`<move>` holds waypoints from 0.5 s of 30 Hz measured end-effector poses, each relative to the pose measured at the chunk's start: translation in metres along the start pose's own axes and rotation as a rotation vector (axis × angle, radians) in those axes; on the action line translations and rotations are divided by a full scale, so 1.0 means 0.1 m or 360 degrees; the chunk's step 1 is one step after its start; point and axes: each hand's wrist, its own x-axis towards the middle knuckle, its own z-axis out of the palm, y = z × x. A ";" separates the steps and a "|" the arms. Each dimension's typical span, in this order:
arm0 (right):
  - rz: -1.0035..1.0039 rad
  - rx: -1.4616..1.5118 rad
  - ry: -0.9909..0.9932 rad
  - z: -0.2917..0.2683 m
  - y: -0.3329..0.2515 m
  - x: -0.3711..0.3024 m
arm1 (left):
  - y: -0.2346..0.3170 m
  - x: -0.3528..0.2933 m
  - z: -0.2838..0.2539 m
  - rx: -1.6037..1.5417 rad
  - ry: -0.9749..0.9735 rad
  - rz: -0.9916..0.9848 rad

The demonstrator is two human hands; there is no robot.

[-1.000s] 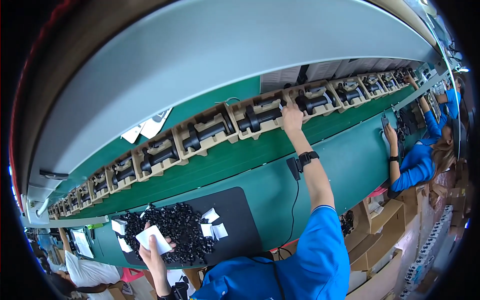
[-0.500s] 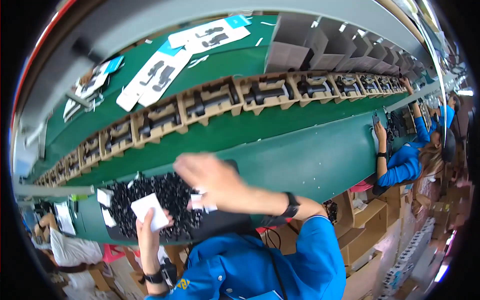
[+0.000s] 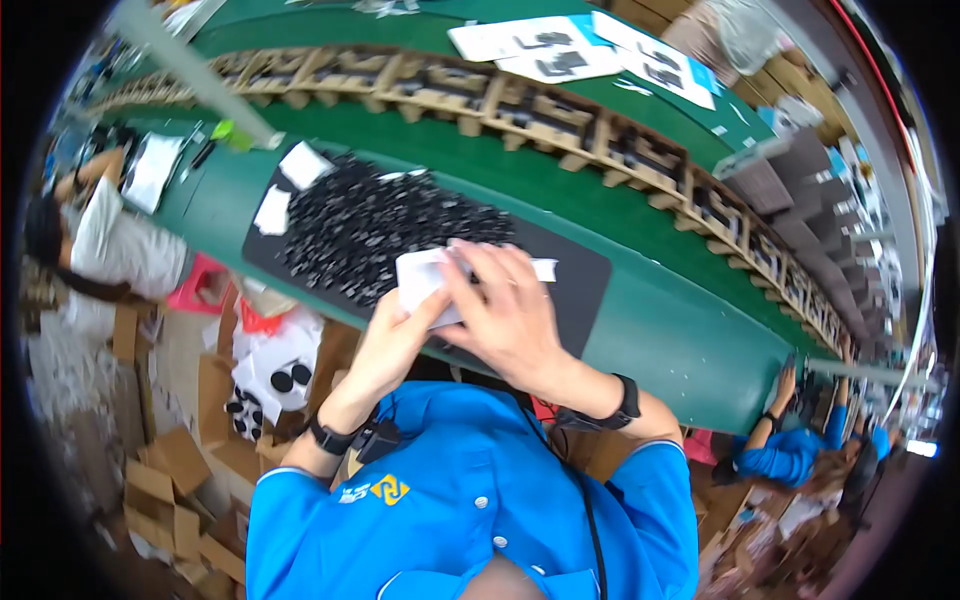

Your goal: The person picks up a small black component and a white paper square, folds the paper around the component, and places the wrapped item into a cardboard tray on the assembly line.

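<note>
My left hand (image 3: pixel 392 335) grips a small white square sheet (image 3: pixel 418 275) by its lower part, thumb on top. Over that same sheet lies my right hand (image 3: pixel 512 318), its fingers bent and close together, its thumb and fingertips on the sheet's upper right part. Whatever sits under those fingertips is hidden. Just beyond both hands spreads a pile of small black parts (image 3: pixel 370 225) on a black mat (image 3: pixel 575 290). Another white piece (image 3: pixel 544 269) shows beside my right fingers. More white squares (image 3: pixel 303 166) lie at the pile's left end.
A row of cardboard trays (image 3: pixel 540 118) holding black items runs along the green bench (image 3: pixel 660 325). Printed cards (image 3: pixel 560 45) lie behind them, grey upright boxes (image 3: pixel 775 175) at right. Co-workers sit at left (image 3: pixel 125 235) and right (image 3: pixel 790 455). Cardboard boxes (image 3: pixel 170 490) stand on the floor.
My right hand, raised and apart from the white sheet before, has come onto it. My left hand still holds the sheet. The view has turned, showing more floor at left.
</note>
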 end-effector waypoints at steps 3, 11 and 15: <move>-0.0222 -0.0081 0.0101 0.12 -0.21 0.10 | 0.09 -0.07 -0.29 -0.0134 -0.0115 0.0049; 0.0289 0.0913 -0.0698 0.02 -0.50 0.66 | 0.36 -0.18 -0.95 0.0170 -0.0450 -0.0241; 0.0525 0.1230 -0.1131 0.12 -0.60 0.60 | 0.47 -0.15 -1.12 0.0355 -0.0770 -0.0547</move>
